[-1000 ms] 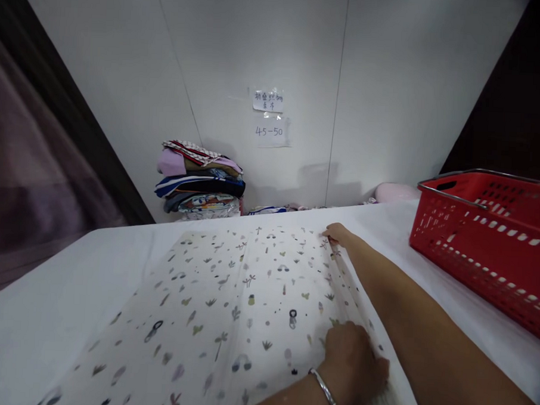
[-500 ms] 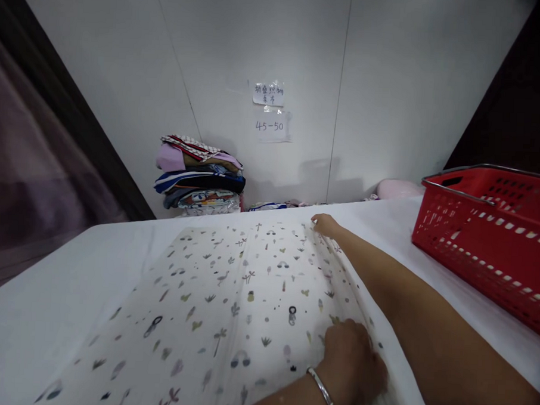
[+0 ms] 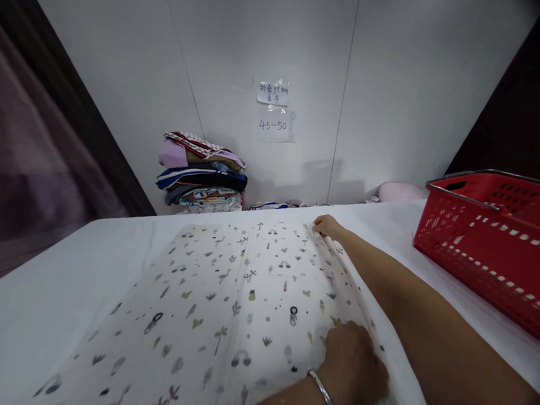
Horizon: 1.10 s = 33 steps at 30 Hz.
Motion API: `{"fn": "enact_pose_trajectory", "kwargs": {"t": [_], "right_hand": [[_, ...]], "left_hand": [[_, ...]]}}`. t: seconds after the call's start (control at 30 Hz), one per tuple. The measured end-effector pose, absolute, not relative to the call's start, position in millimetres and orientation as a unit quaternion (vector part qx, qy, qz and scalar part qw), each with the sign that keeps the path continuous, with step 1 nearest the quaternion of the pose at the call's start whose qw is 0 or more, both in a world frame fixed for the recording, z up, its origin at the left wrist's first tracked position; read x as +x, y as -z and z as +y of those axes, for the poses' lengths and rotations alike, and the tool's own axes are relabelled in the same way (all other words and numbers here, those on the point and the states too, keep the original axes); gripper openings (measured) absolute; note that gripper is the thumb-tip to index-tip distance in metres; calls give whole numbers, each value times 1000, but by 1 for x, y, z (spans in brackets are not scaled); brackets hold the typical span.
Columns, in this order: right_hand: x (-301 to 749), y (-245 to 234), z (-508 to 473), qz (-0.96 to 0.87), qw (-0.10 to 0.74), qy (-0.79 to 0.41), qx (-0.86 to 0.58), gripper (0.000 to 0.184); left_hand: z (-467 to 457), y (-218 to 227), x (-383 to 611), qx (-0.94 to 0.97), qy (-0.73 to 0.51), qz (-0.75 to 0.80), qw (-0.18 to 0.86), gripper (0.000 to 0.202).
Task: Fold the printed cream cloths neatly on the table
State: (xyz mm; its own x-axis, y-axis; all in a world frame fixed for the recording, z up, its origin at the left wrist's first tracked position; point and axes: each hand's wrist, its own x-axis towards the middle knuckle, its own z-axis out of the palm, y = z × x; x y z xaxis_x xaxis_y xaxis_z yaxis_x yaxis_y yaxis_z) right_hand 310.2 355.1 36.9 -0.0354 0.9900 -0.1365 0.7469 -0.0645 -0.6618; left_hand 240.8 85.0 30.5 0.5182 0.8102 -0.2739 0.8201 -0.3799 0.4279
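A white cloth (image 3: pixel 220 308) printed with small palms, rainbows, flamingos and leaves lies spread over the white table, a crease running lengthwise through it. At its far right corner, my right hand (image 3: pixel 326 225) pinches the fabric edge between the fingertips. My left hand (image 3: pixel 356 362), with a silver bangle (image 3: pixel 322 393) at the wrist, is closed on the near part of the cloth's right edge; its fingertips are turned away from view. Between my hands the right edge is slightly gathered and wrinkled.
A red plastic basket (image 3: pixel 487 248) with a metal handle stands on the white table (image 3: pixel 34 276) at the right. Folded fabrics (image 3: pixel 202 174) are stacked beyond the far edge, near a pink bundle (image 3: pixel 400 191). Paper signs (image 3: pixel 276 125) hang on the wall, and a curtain (image 3: pixel 43 157) hangs left.
The camera view has shifted slightly. Both hands keep their places on the cloth's right edge, and the cloth lies much as before.
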Motion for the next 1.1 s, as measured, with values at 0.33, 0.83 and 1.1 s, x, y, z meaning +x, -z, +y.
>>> {"fn": "enact_pose_trajectory", "kwargs": {"t": [0.33, 0.83, 1.1], "right_hand": [[304, -42, 356, -662, 183, -266, -676, 11], [362, -8, 372, -637, 179, -154, -734, 13], [362, 1, 366, -640, 174, -109, -740, 14]], "left_hand": [[83, -43, 240, 819, 13, 494, 291, 34], [94, -54, 255, 815, 82, 480, 313, 30], [94, -37, 261, 845, 49, 453, 282, 31]]}}
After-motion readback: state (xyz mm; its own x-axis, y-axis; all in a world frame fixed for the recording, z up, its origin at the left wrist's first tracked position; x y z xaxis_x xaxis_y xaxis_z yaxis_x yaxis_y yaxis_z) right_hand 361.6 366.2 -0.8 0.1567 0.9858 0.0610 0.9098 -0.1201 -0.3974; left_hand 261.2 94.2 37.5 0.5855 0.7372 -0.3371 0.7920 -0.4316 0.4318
